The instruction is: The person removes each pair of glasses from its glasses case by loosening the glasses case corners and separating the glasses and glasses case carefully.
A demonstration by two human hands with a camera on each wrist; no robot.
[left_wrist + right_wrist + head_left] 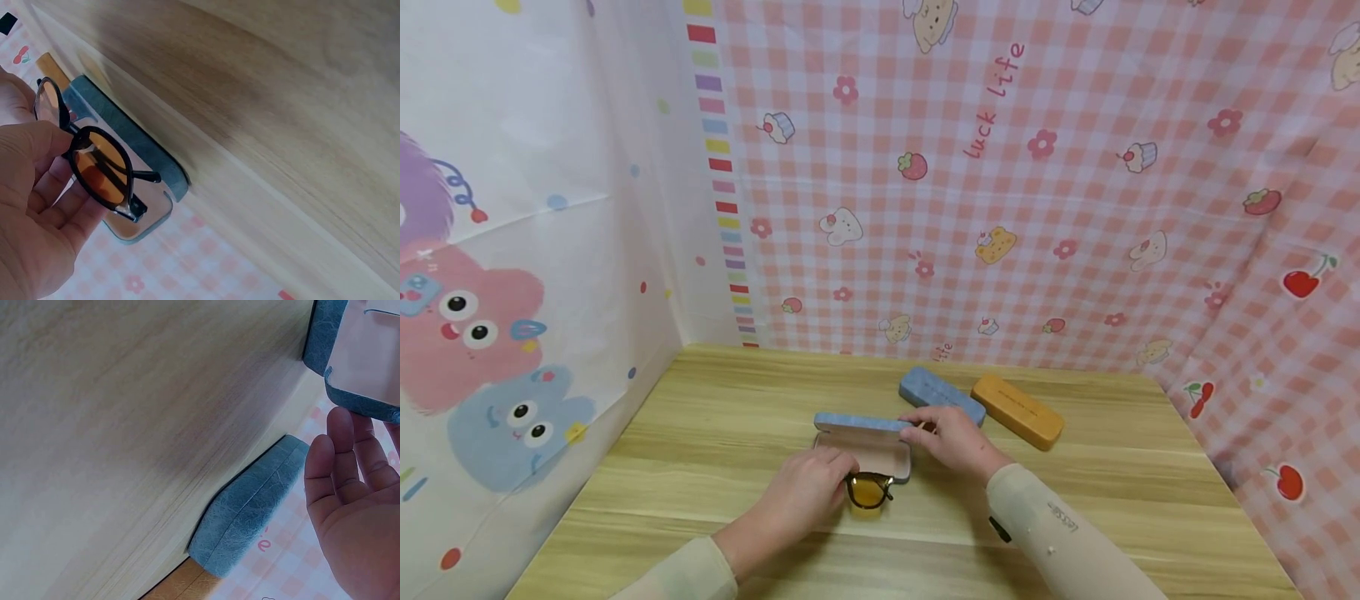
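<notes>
My left hand (808,492) pinches a pair of sunglasses (103,169) with a dark frame and amber lenses. In the left wrist view, the thumb lies at the bridge, and the temple arms look folded behind the lenses. Just beyond them an open blue glasses case (880,458) with a pale pink lining sits on the table. My right hand (958,440) grips the right end of its raised lid (857,422). The right wrist view shows those fingers (340,428) against the lid's edge; the thumb is largely out of sight there.
A closed blue case (928,387) lies behind the right hand, partly covered by it. Beside it is a closed orange case (1018,412). The wooden table (700,433) meets a pink checked cloth (887,275) at the back, with patterned cloths at both sides.
</notes>
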